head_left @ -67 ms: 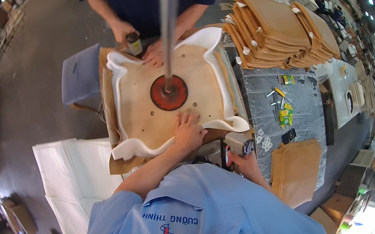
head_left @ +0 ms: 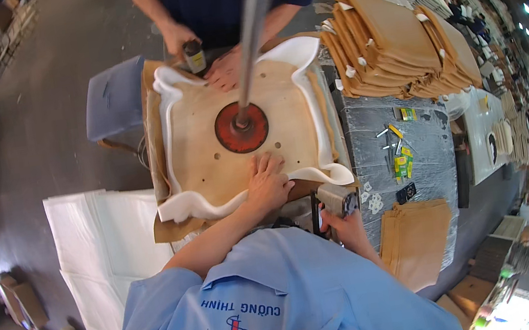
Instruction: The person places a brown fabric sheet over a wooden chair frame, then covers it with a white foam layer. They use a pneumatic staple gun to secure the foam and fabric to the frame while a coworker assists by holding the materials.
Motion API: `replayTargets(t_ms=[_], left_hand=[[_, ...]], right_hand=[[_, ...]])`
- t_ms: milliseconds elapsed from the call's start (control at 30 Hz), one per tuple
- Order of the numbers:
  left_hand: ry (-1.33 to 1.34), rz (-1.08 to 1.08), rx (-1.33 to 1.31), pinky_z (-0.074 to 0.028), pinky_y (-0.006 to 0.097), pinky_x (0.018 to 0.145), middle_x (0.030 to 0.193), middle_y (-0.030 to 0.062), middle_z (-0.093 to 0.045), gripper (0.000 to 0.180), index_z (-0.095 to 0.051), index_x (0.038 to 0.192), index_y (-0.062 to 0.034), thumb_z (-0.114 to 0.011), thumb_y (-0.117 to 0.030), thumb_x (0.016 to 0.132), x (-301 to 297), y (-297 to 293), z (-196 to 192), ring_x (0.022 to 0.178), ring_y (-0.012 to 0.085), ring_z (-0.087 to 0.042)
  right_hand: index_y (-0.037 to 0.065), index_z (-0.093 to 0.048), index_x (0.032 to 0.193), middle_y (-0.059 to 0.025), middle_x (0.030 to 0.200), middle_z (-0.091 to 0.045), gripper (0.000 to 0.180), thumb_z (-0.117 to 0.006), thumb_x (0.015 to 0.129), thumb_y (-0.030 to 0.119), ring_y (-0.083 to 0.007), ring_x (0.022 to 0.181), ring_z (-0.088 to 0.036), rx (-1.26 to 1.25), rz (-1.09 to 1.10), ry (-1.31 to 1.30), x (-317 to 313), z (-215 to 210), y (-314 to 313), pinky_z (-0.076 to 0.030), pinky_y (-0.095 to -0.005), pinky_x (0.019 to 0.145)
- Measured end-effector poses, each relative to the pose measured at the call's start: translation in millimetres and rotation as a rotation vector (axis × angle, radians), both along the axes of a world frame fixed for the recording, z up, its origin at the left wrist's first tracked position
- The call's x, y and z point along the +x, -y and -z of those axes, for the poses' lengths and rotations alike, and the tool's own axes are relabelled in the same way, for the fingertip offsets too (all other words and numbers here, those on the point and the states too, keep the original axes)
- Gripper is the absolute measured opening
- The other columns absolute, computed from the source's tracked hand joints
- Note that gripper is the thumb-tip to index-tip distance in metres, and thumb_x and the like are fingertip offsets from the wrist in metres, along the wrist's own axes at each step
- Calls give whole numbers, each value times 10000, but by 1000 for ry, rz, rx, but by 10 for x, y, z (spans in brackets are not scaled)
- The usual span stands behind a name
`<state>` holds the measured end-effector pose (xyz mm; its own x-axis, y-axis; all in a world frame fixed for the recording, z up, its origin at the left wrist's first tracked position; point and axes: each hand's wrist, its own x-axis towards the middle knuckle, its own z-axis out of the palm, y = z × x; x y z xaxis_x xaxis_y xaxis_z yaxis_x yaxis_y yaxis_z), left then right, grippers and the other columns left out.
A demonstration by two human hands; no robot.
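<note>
Two hands of the person work at one square wooden seat board (head_left: 209, 152) wrapped at its edges with thick white foam (head_left: 190, 208). Left of the hands, flat white sheets (head_left: 101, 240) lie in a pile. The left hand (head_left: 267, 184) lies flat with spread fingers on the near edge of the board, just below a round red press disc (head_left: 241, 128) on a grey metal rod (head_left: 254, 33). The right hand (head_left: 346, 224), just beside the board's near right corner, grips a grey staple gun (head_left: 336, 199). Across the board, a co-worker's hands (head_left: 222, 70) touch the far edge. Further right stand stacked brown boards (head_left: 396, 47).
</note>
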<state>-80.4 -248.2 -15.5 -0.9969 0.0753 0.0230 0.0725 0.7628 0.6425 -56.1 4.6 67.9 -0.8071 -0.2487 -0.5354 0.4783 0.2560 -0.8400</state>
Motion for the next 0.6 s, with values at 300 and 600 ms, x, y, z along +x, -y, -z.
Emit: replayTargets(t_ms=[300, 600], left_hand=[[-17, -70, 137, -130, 610, 1355, 1535, 83, -568, 227, -860, 885, -101, -792, -316, 912, -35, 50, 130, 1601, 354, -338], [-42, -53, 49, -126, 634, 1351, 1642, 74, -505, 242, -862, 927, -95, -793, -326, 914, -60, 49, 205, 1640, 371, -280]], right_hand=[[20, -713, 1166, -31, 813, -694, 243, -787, 1030, 208, -129, 581, -648, 208, -119, 120, -490, 39, 453, -506, -298, 494], [22, -684, 1126, -15, 787, -661, 227, -818, 991, 145, -111, 510, -590, 385, -152, 75, -668, -9, 723, -462, -286, 431]])
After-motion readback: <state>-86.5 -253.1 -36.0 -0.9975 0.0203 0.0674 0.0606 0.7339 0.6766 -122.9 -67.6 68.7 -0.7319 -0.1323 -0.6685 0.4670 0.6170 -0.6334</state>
